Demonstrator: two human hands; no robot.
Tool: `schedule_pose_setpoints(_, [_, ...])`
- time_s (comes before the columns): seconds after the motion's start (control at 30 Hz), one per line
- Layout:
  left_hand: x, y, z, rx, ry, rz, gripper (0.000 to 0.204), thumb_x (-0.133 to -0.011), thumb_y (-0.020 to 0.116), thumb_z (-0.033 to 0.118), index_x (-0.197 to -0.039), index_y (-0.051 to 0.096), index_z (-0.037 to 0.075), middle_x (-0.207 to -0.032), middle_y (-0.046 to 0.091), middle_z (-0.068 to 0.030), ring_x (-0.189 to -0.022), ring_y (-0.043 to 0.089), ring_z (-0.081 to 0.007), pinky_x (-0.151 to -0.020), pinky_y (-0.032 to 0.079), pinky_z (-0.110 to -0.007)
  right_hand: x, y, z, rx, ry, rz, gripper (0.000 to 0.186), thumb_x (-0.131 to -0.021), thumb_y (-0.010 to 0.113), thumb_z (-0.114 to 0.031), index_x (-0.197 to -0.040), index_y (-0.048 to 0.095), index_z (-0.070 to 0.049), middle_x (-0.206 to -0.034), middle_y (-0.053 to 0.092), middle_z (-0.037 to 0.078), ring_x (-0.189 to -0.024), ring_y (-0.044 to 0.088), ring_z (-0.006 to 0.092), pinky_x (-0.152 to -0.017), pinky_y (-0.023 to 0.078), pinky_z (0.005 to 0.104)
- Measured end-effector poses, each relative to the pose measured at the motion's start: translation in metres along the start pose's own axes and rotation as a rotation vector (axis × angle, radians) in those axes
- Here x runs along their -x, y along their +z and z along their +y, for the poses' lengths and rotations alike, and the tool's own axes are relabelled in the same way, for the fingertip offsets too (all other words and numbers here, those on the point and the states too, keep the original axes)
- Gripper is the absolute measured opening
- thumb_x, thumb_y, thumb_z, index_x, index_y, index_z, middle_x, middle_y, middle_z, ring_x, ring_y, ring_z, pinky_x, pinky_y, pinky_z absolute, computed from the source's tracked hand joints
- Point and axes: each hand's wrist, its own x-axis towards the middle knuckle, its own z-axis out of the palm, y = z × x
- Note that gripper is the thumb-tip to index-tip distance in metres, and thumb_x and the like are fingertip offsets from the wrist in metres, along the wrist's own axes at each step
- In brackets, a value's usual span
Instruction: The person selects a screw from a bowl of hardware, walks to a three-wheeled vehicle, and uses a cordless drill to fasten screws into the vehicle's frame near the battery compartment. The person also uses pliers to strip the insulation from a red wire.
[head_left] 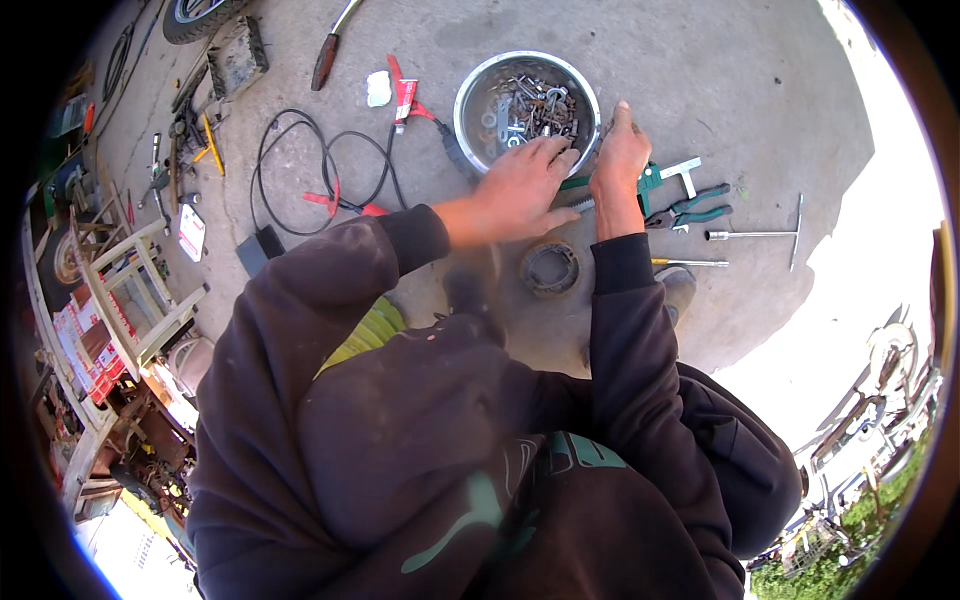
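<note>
The bowl [463, 122], round and metal, sits on the concrete floor [800, 130] in the upper centre of the frame. It holds a heap of loose hardware [545, 105]: bolts, nuts and washers, some rusty, some shiny, with a flat grey plate [502, 125] at the heap's left. The heap leans to the right side of the bowl; bare metal shows at the left.

The left hand [522, 190] is palm down over the bowl's lower edge, fingers stretched out and thumb spread wide; its grip is wide, with nothing seen in it. The right hand [622, 158] is at the bowl's right rim, fingers curled; whether it grips the rim or something small, I cannot tell.

Just below the hands, at the frame's centre, a dark ring [550, 268] lies flat. Pliers [688, 207] with green handles and a T-handled wrench [757, 235] lie right of centre. A red tube [405, 98] lies left of the bowl, its contents unseen. In the upper left, a dark tray [238, 60] lies near a wheel [198, 15].
</note>
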Motion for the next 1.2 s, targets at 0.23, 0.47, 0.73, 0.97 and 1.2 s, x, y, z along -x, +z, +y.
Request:
schedule_pose_setpoints(0.23, [-0.024, -0.025, -0.022, -0.226, -0.395, -0.243, 0.096, -0.072, 0.075, 0.056, -0.135, 0.042, -0.008, -0.138, 0.033, -0.0439, -0.128, 0.039, -0.0569, -0.103, 0.040, -0.056, 0.002, 0.001, 0.001, 0.000, -0.051, -0.007, 0.043, -0.097, 0.055, -0.029, -0.078, 0.061, 0.009, -0.071, 0.056, 0.005, -0.065, 0.046, 0.0130, -0.058, 0.039, 0.0330])
schedule_pose_setpoints(0.47, [-0.013, 0.009, -0.002, -0.166, -0.197, -0.059, 0.088, -0.081, 0.069, 0.049, -0.134, 0.039, -0.014, -0.139, 0.030, -0.0446, -0.129, 0.036, -0.0548, -0.108, 0.037, -0.050, 0.006, 0.002, 0.001, 0.031, -0.068, -0.009, 0.043, -0.097, 0.055, -0.029, -0.074, 0.060, 0.007, -0.068, 0.054, 0.003, -0.064, 0.044, 0.0125, -0.057, 0.038, 0.0332])
schedule_pose_setpoints(0.73, [0.004, 0.011, 0.004, 0.082, 0.062, -0.063, 0.080, -0.084, 0.068, 0.034, -0.140, 0.033, -0.012, -0.143, 0.036, -0.0310, -0.133, 0.039, -0.0422, -0.112, 0.033, -0.045, 0.000, 0.000, 0.005, 0.046, -0.066, -0.002, 0.045, -0.097, 0.055, -0.031, -0.076, 0.060, 0.010, -0.070, 0.055, 0.005, -0.067, 0.047, 0.0140, -0.061, 0.040, 0.0345])
schedule_pose_setpoints(0.97, [0.004, 0.001, 0.000, -0.020, -0.060, 0.005, 0.072, -0.082, 0.069, 0.036, -0.135, 0.043, -0.004, -0.139, 0.044, -0.0262, -0.129, 0.043, -0.0417, -0.109, 0.035, -0.047, 0.004, 0.000, 0.000, 0.035, -0.045, -0.014, 0.047, -0.097, 0.055, -0.032, -0.085, 0.062, 0.013, -0.075, 0.059, 0.008, -0.070, 0.050, 0.0153, -0.064, 0.043, 0.0343])
schedule_pose_setpoints(1.2, [-0.004, -0.018, -0.024, -0.311, -0.131, -0.186, 0.092, -0.080, 0.067, 0.056, -0.141, 0.037, -0.006, -0.144, 0.033, -0.0372, -0.136, 0.033, -0.0493, -0.112, 0.030, -0.051, 0.005, 0.000, 0.001, 0.042, -0.064, -0.001, 0.046, -0.097, 0.055, -0.031, -0.082, 0.061, 0.013, -0.075, 0.059, 0.008, -0.069, 0.050, 0.0154, -0.063, 0.043, 0.0337])
